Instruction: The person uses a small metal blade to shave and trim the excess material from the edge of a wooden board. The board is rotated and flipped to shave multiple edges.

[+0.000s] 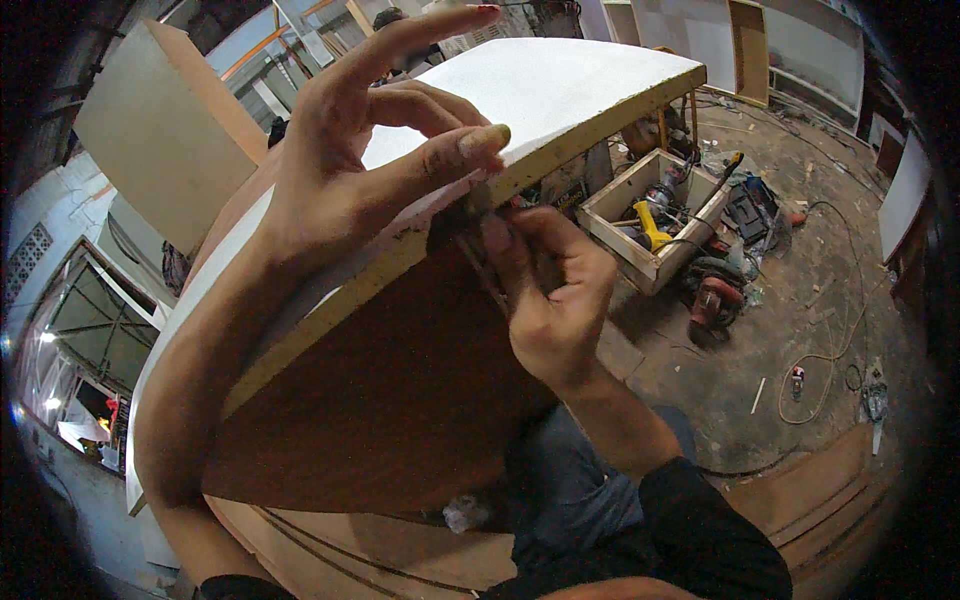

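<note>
A large panel with a white top, a yellowish edge (600, 120) and a brown underside (400, 380) stands tilted before me. Over its white face is my left hand (350, 160), index finger stretched out. Its thumb and a bent finger come together at the panel's edge; what lies between them is hidden. Just below that edge, my right hand (560, 290) is closed with its thumb pressed on a thin dark strip-like piece (478, 258). This piece lies against the edge between both hands. Its exact kind is unclear in the shadow.
Right of the panel, a wooden open box (622, 258) holds a yellow-handled tool (652, 226). Beside it on the floor lie a red power tool (714, 305), a dark case (752, 212) and loose cables (832, 375). A tall board box (160, 130) rises at the left.
</note>
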### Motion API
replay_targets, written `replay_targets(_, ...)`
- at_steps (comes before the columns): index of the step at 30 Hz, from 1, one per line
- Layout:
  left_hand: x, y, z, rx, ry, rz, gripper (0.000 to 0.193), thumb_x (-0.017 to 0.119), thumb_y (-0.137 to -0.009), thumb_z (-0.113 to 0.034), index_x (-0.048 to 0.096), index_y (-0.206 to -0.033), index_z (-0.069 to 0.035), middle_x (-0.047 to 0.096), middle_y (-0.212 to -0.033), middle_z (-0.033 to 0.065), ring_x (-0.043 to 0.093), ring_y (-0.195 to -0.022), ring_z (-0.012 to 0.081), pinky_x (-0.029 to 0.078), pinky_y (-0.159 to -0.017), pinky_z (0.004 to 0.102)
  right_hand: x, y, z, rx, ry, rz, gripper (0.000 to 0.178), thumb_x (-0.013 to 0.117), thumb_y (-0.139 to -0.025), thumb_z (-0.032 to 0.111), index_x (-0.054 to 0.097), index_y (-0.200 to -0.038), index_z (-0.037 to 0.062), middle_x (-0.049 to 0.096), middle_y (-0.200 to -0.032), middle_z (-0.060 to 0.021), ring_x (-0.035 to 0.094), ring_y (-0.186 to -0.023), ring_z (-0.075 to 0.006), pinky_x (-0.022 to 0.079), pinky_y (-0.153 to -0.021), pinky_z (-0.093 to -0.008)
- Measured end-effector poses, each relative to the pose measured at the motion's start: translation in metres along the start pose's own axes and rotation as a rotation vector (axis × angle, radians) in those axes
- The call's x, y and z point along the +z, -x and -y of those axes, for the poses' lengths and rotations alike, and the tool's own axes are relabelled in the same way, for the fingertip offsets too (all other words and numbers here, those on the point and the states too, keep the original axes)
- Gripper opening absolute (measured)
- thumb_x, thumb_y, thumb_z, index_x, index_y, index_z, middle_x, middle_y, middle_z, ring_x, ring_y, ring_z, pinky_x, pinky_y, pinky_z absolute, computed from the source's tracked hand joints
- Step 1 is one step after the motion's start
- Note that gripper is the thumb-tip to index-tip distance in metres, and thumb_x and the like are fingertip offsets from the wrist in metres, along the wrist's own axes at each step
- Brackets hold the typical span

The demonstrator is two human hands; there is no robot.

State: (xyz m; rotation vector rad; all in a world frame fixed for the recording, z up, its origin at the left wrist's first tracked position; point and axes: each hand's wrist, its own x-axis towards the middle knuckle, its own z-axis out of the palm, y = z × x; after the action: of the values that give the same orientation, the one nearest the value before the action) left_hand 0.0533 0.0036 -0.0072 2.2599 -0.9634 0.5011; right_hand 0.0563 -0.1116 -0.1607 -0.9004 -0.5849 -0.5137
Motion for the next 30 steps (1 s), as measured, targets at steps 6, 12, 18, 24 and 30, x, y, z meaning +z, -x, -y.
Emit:
replay_targets(6,-0.002,0.001,-0.002,0.098,-0.164,0.001,0.071,0.083,-0.076,-0.016,0.055,-0.139,0.000,0.074,-0.086,0.0098,0.071,-0.084,0.0153,0.048,-0.097,0.0357,0.007,0.001,0.003,0.136,-0.070,-0.033,0.009,0.067,-0.093,0.006,0.069,-0.094,-0.0029,0.071,-0.082,-0.0105,0.062,-0.077,-0.0093,0.048,-0.069,-0.0264)
replay_targets(12,-0.002,-0.003,-0.001,0.202,-0.202,-0.016,0.068,0.082,-0.074,-0.014,0.058,-0.137,-0.004,0.073,-0.073,0.0061,0.072,-0.076,0.0127,0.053,-0.084,0.0284,0.002,-0.001,0.000,0.114,-0.030,-0.013,0.009,0.066,-0.093,0.006,0.070,-0.095,-0.0025,0.071,-0.082,-0.0092,0.059,-0.074,-0.0085,0.046,-0.065,-0.0268)
replay_targets(18,-0.001,-0.001,-0.013,0.230,-0.323,0.013,0.063,0.079,-0.077,-0.011,0.059,-0.136,-0.010,0.071,-0.072,0.0051,0.071,-0.074,0.0129,0.054,-0.078,0.0298,-0.001,-0.001,0.006,0.124,-0.030,0.000,0.010,0.067,-0.093,0.007,0.071,-0.095,-0.0025,0.071,-0.082,-0.0082,0.059,-0.075,-0.0076,0.046,-0.065,-0.0257)
replay_targets(24,-0.003,-0.003,-0.024,0.196,-0.515,0.139,0.057,0.067,-0.085,-0.008,0.053,-0.139,-0.015,0.064,-0.075,0.0058,0.065,-0.077,0.0214,0.051,-0.075,0.0343,0.001,-0.001,0.007,0.111,-0.068,-0.010,0.010,0.065,-0.093,0.004,0.071,-0.098,-0.0032,0.072,-0.085,-0.0063,0.059,-0.076,-0.0062,0.046,-0.064,-0.0236)
replay_targets(30,0.000,-0.002,-0.020,0.157,-0.336,0.204,0.057,0.062,-0.089,-0.004,0.045,-0.143,-0.013,0.062,-0.073,0.0072,0.062,-0.071,0.0185,0.050,-0.072,0.0349,0.003,-0.002,0.017,0.207,-0.187,0.018,0.014,0.062,-0.100,0.012,0.069,-0.098,0.0005,0.070,-0.085,-0.0013,0.057,-0.072,-0.0038,0.044,-0.062,-0.0200)
